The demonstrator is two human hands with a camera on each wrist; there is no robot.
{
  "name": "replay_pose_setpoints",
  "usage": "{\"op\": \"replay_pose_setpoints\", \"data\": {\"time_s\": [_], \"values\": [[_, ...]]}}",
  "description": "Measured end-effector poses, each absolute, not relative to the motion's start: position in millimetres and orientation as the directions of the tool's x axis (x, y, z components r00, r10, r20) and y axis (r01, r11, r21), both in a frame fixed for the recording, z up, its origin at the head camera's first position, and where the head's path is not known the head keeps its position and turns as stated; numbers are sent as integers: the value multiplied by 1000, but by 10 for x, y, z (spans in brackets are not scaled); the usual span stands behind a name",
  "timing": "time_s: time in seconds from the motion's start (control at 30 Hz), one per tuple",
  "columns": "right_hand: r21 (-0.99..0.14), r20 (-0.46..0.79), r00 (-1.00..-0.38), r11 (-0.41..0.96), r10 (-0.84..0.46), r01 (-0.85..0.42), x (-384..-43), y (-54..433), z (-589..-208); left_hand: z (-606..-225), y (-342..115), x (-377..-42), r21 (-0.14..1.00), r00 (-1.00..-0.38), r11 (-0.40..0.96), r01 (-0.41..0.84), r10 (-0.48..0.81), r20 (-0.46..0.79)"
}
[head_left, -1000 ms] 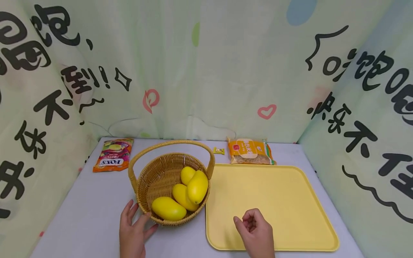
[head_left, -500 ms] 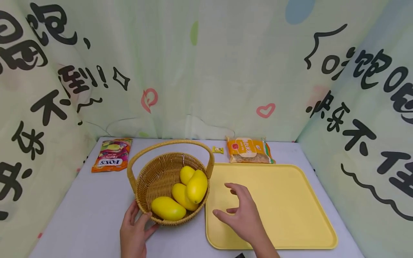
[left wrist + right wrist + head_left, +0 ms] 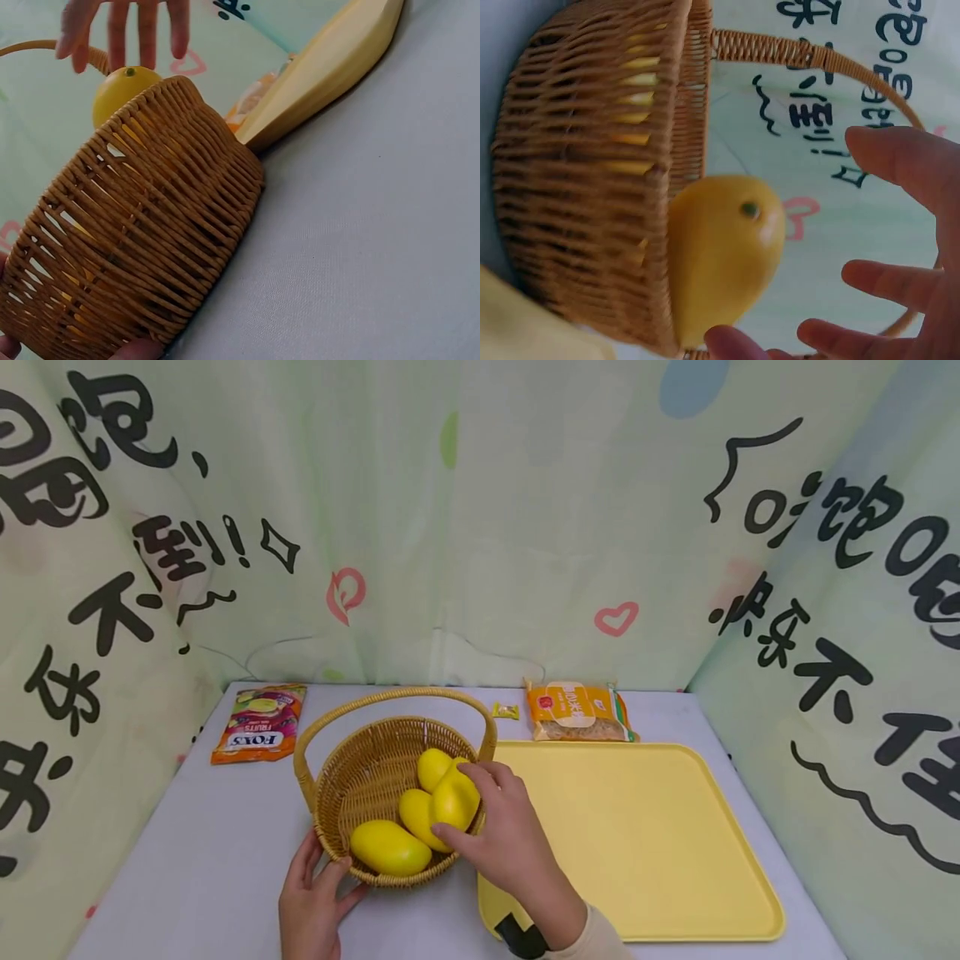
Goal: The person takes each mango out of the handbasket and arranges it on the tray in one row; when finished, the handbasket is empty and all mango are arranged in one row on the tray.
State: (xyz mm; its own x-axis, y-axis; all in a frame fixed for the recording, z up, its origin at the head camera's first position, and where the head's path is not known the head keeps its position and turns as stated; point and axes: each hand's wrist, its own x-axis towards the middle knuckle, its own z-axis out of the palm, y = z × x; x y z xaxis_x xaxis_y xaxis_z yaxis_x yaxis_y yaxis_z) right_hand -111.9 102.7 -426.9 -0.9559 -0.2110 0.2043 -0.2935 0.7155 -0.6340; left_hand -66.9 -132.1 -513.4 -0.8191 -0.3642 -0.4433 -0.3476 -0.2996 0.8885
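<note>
A round wicker basket with a tall arched handle holds several yellow mangoes, one mango lying at its near side. My left hand holds the basket's near left side, its fingertips at the rim and outer wall. Over the right rim reaches my right hand, thumb and fingers spread around the topmost mango. In the right wrist view a gap shows between the fingers and that mango, whose stem end points up. The left wrist view shows the right hand's fingers hanging above the fruit.
A yellow tray lies right of the basket, close to its wall. At the back are an orange-brown food packet, a small yellow wrapped candy and a Fox's candy bag. Printed curtains enclose the table.
My right hand has gone from loosely curled over the tray, leftward and forward with fingers spreading, to the topmost mango. My left hand stays at the basket.
</note>
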Motion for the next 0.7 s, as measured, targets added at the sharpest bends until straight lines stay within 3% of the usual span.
{"op": "replay_pose_setpoints", "data": {"time_s": [0.27, 0.7], "values": [[-468, 138, -958, 836, -253, -288, -1217, 818, -4233, -5158, -1312, -677, 882, -808, -304, -359, -371, -457], [-302, 42, -959, 912, -280, -279, -1361, 686, -4335, -5162, -1324, -673, 886, -815, -294, -359, -364, -452]]}}
